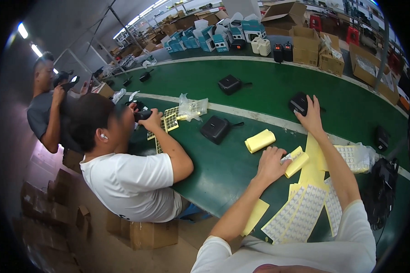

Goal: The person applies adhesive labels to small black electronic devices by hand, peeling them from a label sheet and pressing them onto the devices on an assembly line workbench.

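Note:
My right hand [310, 116] reaches over the conveyor and grips a small black box-shaped case [299, 103], fingers on its right side and near edge. Closer to me, my left hand [271, 164] is closed, its fingertips on the left end of a curled yellow-backed sticker sheet [298, 162]. Another yellow roll [260, 140] lies just beyond that hand. Flat sheets of small white labels [299, 213] spread over the bench in front of me. One black case with a strap [215, 129] sits on the bench, left of the rolls.
On the green belt [182, 75] are another black case [229, 84] and one at the right [381, 137]. A co-worker in white [132, 182] sits at my left, holding a black device. Cartons [305, 45] and blue-white boxes [221, 40] line the far side. A black bag [381, 193] hangs at right.

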Demonstrator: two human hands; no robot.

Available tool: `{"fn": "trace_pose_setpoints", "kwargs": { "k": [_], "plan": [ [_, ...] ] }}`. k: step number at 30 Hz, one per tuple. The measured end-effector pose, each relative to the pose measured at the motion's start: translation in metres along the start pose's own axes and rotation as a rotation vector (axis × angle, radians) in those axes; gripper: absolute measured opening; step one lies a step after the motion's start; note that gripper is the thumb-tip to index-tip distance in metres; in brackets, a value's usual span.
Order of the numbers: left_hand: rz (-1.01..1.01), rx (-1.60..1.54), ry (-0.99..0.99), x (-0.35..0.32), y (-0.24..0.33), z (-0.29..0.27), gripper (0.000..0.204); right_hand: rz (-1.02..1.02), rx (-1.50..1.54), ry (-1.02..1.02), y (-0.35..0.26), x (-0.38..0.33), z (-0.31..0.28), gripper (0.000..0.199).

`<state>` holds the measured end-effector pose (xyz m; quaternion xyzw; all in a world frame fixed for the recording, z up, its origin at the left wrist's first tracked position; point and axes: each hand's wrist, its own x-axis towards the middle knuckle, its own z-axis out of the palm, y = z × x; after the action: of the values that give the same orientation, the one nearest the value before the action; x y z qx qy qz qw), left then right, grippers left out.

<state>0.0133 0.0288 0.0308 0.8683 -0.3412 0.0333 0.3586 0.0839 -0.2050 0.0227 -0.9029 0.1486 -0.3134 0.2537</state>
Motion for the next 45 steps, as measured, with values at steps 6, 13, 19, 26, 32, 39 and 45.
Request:
{"fn": "trace_pose_setpoints", "kwargs": {
  "k": [6, 13, 19, 26, 32, 39, 45],
  "plan": [
    [0.06, -0.102, 0.034, 0.002, 0.001, 0.004, 0.015, -0.055, 0.681, -0.344, -0.029, -0.063, -0.035, 0.039],
    [0.024, -0.298, 0.229, 0.004, 0.001, 0.002, 0.018, 0.166, 1.063, -0.63, -0.027, -0.091, -0.042, 0.025],
    [-0.016, -0.349, 0.361, 0.003, -0.005, 0.007, 0.022, 0.25, 0.975, -0.614, -0.031, -0.101, -0.037, 0.011],
    [-0.032, -0.321, 0.346, 0.003, -0.005, 0.009, 0.023, 0.238, 0.951, -0.54, -0.027, -0.1, -0.036, 0.014],
    [-0.125, -0.367, 0.399, 0.005, -0.011, 0.009, 0.017, 0.221, 0.912, -0.501, -0.028, -0.099, -0.034, 0.015],
    [-0.073, -0.317, 0.419, 0.005, -0.008, 0.004, 0.01, 0.239, 0.938, -0.506, -0.026, -0.101, -0.032, 0.014],
    [0.05, -0.214, 0.441, 0.005, -0.013, 0.005, 0.008, 0.247, 0.92, -0.528, -0.032, -0.1, -0.036, 0.014]
  ]
}}
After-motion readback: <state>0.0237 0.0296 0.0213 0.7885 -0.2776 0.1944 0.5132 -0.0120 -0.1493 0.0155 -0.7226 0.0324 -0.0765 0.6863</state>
